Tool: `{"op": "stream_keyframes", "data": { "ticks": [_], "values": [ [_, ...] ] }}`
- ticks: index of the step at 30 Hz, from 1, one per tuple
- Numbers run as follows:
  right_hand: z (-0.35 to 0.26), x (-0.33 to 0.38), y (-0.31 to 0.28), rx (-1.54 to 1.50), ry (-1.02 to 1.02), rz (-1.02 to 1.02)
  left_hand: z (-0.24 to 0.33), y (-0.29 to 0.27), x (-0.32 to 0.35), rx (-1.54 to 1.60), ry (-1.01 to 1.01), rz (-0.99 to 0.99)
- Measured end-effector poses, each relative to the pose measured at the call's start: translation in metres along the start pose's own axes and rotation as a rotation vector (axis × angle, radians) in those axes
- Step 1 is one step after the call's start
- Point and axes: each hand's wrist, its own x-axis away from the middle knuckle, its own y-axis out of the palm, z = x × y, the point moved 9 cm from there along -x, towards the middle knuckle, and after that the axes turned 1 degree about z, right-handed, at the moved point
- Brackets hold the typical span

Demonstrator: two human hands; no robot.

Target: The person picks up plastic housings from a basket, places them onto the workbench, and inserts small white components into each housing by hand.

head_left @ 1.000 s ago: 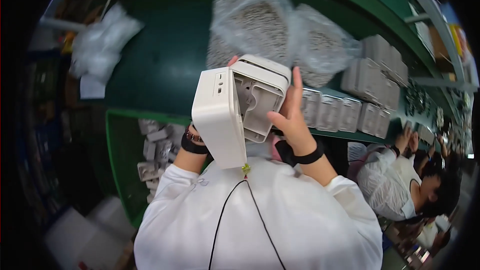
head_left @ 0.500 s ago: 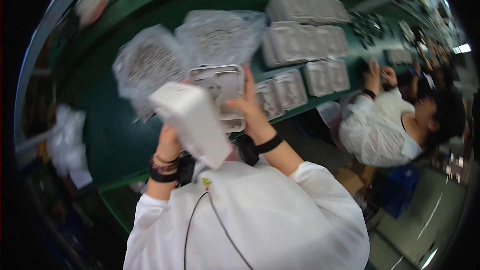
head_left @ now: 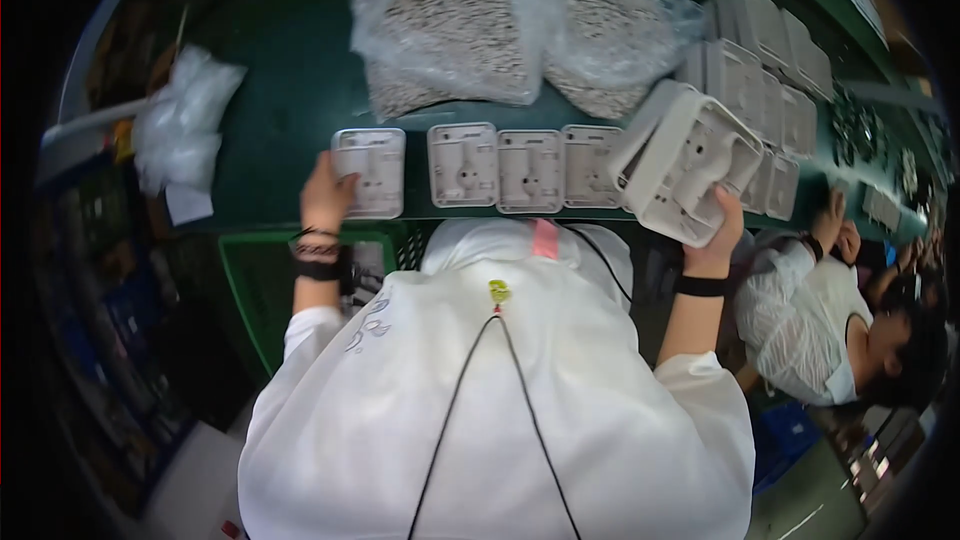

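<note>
Both hands have dropped from face height: stack of white moulded plastic housings (head_left: 680, 162) now sits in right hand (head_left: 712, 236), fingers clamped on its lower edge, tilted over green desk (head_left: 280, 90). Left hand (head_left: 326, 192) fingers rest on leftmost grey flat plate (head_left: 369, 172) of the row. One-handed tilt could spill the stack onto neighbouring plates (head_left: 527, 168) or clear bags of small parts (head_left: 450, 25).

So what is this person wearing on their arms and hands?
Both hands are bare, no gloves. The left hand has dark beaded bracelets stacked above a black band at the wrist. The right hand has one plain black wristband. The white short sleeves stop above the elbows, the left one with a faint grey leaf pattern. Thin black cables run down the white top.
</note>
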Motion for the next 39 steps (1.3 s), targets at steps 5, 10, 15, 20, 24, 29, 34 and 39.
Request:
{"op": "stream_keyframes", "data": {
  "ticks": [5, 10, 15, 20, 24, 29, 34, 39],
  "values": [
    [0.029, 0.016, 0.027, 0.010, 0.102, -0.140, -0.013, 0.060, 0.000, 0.035, -0.013, 0.024],
    [0.058, 0.036, 0.077, -0.072, 0.322, -0.368, -0.009, 0.067, -0.001, -0.044, 0.045, -0.047],
    [0.048, 0.063, 0.154, 0.136, 0.139, -0.572, 0.145, -0.023, 0.034, 0.890, 0.362, -0.251],
    [0.057, 0.075, 0.168, 0.246, 0.108, -0.600, 0.214, -0.038, 0.078, 1.255, 0.597, -0.303],
    [0.064, 0.068, 0.154, 0.396, -0.063, -0.566, 0.197, -0.053, 0.078, 1.066, 0.590, 0.002],
    [0.053, 0.083, 0.151, 0.478, -0.237, -0.593, 0.157, -0.060, 0.082, 0.883, 0.592, 0.305],
    [0.020, 0.077, 0.137, 0.228, -0.249, -0.485, 0.033, -0.070, 0.027, 0.722, 0.135, 0.385],
    [0.024, 0.063, 0.100, 0.103, -0.134, -0.341, -0.099, -0.011, -0.023, 0.193, -0.159, 0.050]
  ]
}}
